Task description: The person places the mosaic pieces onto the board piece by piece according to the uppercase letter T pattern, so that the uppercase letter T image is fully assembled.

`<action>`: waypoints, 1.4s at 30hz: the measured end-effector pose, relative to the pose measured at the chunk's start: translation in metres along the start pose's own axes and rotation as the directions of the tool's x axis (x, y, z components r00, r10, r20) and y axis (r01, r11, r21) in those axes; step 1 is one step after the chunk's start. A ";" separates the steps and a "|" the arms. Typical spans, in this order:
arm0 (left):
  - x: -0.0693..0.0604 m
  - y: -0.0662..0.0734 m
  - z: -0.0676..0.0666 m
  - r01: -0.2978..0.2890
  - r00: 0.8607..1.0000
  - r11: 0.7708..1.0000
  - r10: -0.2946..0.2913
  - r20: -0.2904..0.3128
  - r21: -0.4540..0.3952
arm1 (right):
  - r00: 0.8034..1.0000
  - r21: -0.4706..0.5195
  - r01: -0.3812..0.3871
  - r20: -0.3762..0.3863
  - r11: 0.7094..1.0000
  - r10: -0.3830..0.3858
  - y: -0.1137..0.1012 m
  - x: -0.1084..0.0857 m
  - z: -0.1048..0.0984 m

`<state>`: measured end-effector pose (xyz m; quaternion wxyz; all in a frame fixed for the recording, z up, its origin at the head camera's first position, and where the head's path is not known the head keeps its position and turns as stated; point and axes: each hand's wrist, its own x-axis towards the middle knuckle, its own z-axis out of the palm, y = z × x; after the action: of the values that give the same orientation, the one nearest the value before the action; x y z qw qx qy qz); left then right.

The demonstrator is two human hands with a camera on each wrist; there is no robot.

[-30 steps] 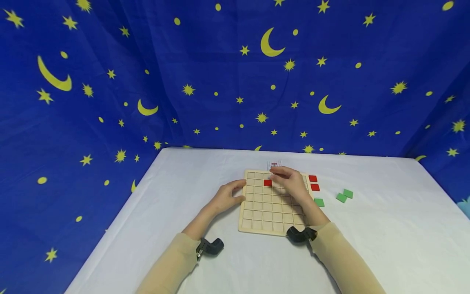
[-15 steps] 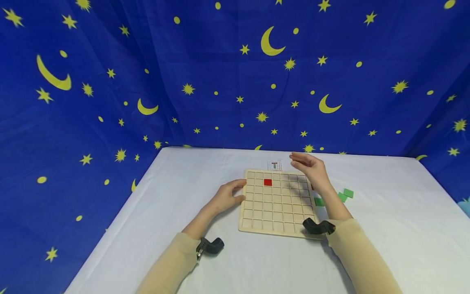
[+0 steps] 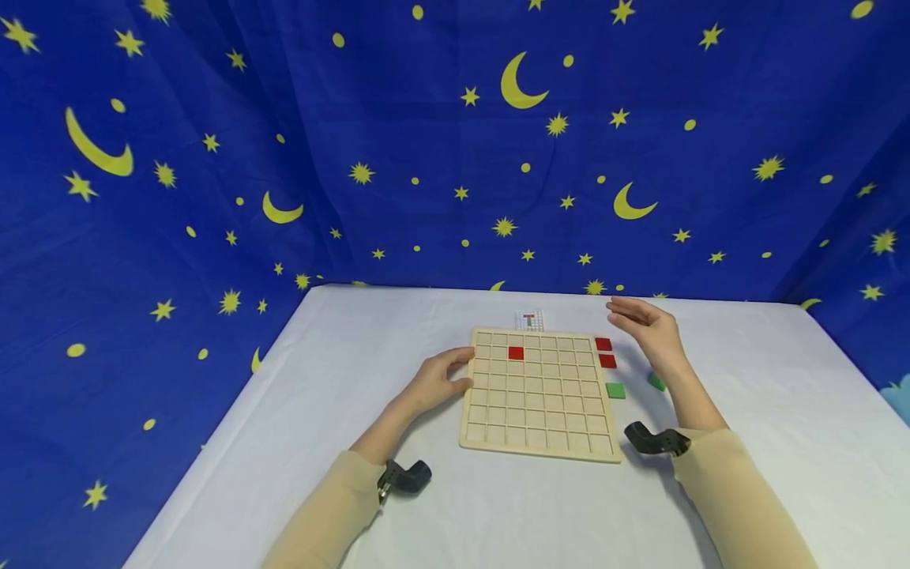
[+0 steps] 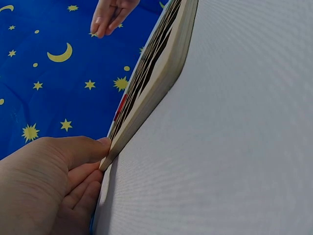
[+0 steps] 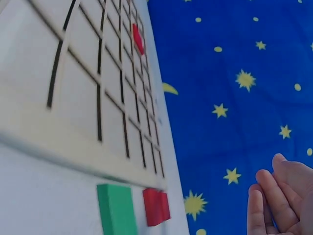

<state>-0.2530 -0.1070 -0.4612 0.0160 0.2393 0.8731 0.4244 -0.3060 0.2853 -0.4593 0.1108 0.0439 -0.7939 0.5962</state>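
In the head view my left hand [image 3: 432, 382] rests against the left edge of a wooden grid board [image 3: 540, 454]. Its thumb and fingers are spread along that edge, and the left wrist view shows the fingertips touching the rim. One red square tile [image 3: 516, 353] lies in a cell near the board's top. Past the board's right side my right hand [image 3: 650, 332] hovers over the table, fingers loosely bent and nothing held. Two red tiles [image 3: 607, 361] and a green tile [image 3: 615, 391] lie along the right edge. Another green tile [image 3: 656, 382] is partly hidden by the right wrist.
A small printed pattern card [image 3: 529, 320] lies just behind the board, showing a T shape in red and green. White cloth covers the table [image 3: 398, 332]. A blue curtain [image 3: 426, 142] with stars and moons stands behind and at the sides.
My right hand has moved right, from above the upper part of the board to beyond its right side, uncovering the grid and the card. My left hand stays at the left edge.
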 end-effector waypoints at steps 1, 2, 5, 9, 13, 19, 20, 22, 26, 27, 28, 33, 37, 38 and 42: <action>0.000 0.000 0.000 0.001 1.000 1.000 -0.001 0.001 -0.001 | 1.000 -0.004 -0.007 0.006 1.000 0.007 -0.005 -0.003 0.000; 0.000 0.000 0.000 0.000 1.000 1.000 0.000 0.003 -0.004 | 1.000 -0.012 -0.019 0.001 1.000 0.019 -0.012 -0.007 0.000; 0.000 -0.002 0.001 -0.005 1.000 1.000 0.005 0.008 -0.009 | 0.998 -0.057 -0.058 0.007 0.997 0.059 -0.032 -0.019 0.002; 0.000 -0.003 0.001 -0.009 1.000 1.000 0.009 0.006 -0.004 | 0.996 -0.093 -0.084 -0.004 0.992 0.084 -0.036 -0.024 0.001; 0.000 -0.003 0.000 -0.006 1.000 1.000 0.006 0.004 -0.005 | 0.996 -0.148 -0.091 -0.006 0.985 0.091 -0.026 -0.023 -0.001; 0.000 -0.003 -0.001 -0.013 1.000 1.000 0.013 0.013 -0.016 | 0.996 -0.222 -0.067 0.034 0.973 0.077 -0.012 -0.023 -0.002; 0.000 -0.003 -0.001 -0.017 1.000 1.000 0.017 0.013 -0.015 | 0.996 -0.226 -0.066 0.040 0.972 0.077 -0.010 -0.023 -0.001; -0.001 -0.003 -0.001 -0.023 1.000 1.000 0.023 0.013 -0.015 | 0.995 -0.232 -0.070 0.052 0.970 0.084 -0.008 -0.023 0.000; -0.001 -0.002 -0.001 -0.022 1.000 1.000 0.022 0.012 -0.018 | 0.992 -0.263 -0.089 0.065 0.961 0.110 -0.006 -0.023 0.000; -0.001 -0.002 -0.001 -0.018 1.000 1.000 0.018 0.012 -0.019 | 0.991 -0.274 -0.091 0.069 0.957 0.114 -0.006 -0.023 0.000; -0.001 -0.002 -0.001 -0.014 1.000 1.000 0.014 0.011 -0.020 | 0.990 -0.290 -0.092 0.072 0.953 0.117 -0.005 -0.023 0.001; -0.001 -0.003 -0.001 -0.016 1.000 1.000 0.016 0.008 -0.020 | 0.991 -0.367 -0.070 0.083 0.928 0.108 -0.003 -0.022 0.001; 0.000 -0.003 -0.001 -0.015 1.000 1.000 0.015 0.012 -0.022 | 0.991 -0.394 -0.051 0.096 0.918 0.096 0.000 -0.021 0.002; 0.000 -0.003 -0.001 -0.013 1.000 1.000 0.013 0.013 -0.022 | 0.991 -0.397 -0.046 0.100 0.917 0.093 0.000 -0.021 0.002; 0.000 -0.002 -0.001 -0.004 1.000 1.000 0.004 0.010 -0.022 | 0.992 -0.411 -0.018 0.110 0.911 0.069 0.000 -0.021 0.003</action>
<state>-0.2538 -0.1089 -0.4622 0.0222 0.2430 0.8678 0.4328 -0.2856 0.2812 -0.4646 0.0554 0.0385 -0.9071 0.4154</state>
